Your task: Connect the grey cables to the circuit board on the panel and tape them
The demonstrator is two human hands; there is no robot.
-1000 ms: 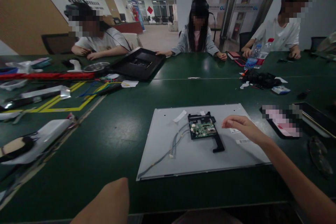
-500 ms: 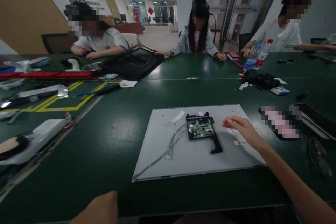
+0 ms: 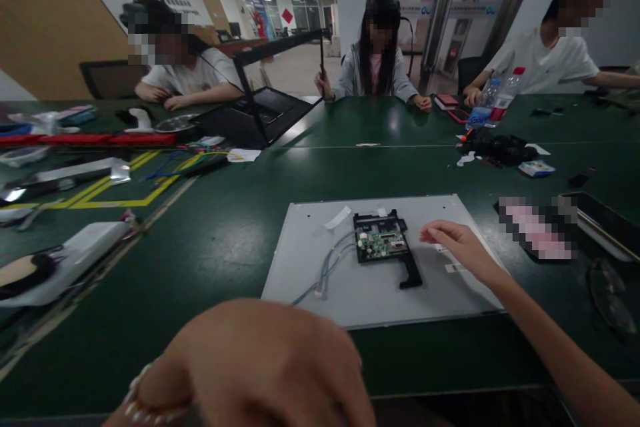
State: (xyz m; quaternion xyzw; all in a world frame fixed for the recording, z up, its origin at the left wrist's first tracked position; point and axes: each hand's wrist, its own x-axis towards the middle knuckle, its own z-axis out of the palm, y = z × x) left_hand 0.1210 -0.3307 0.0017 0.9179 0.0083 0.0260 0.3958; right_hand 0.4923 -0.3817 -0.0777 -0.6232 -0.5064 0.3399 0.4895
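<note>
On the green table [image 3: 225, 240], seen from the head camera, a grey metal monitor panel [image 3: 350, 293] lies flat just ahead of the person. A small green circuit board [image 3: 381, 243] sits in a black bracket [image 3: 411, 272] near the panel's middle. Pale cables [image 3: 327, 265] run from the board's left side down towards the panel's near edge. A strip of white tape [image 3: 337, 217] is stuck just left of the bracket's top.

The right hand [image 3: 457, 247] rests on the panel just right of the board, near it but not touching it. Its fingers are loosely bent and point left, grasping nothing that shows, and a small white label [image 3: 453, 268] lies beside it. The left hand [image 3: 270, 360] is very close to the lens at the bottom edge, blurred and back upward, and covers the panel's near left corner. A beaded bracelet [image 3: 143, 395] shows at its wrist. I cannot tell whether its fingers are clenched or loose.

Across the table, a person's hand [image 3: 324, 85] holds up a black frame [image 3: 280, 47] over a black back cover [image 3: 260, 117]. Two water bottles [image 3: 484, 108] stand far right. Yellow tape lines [image 3: 125, 195] and a red strip [image 3: 90, 141] lie to the left.
</note>
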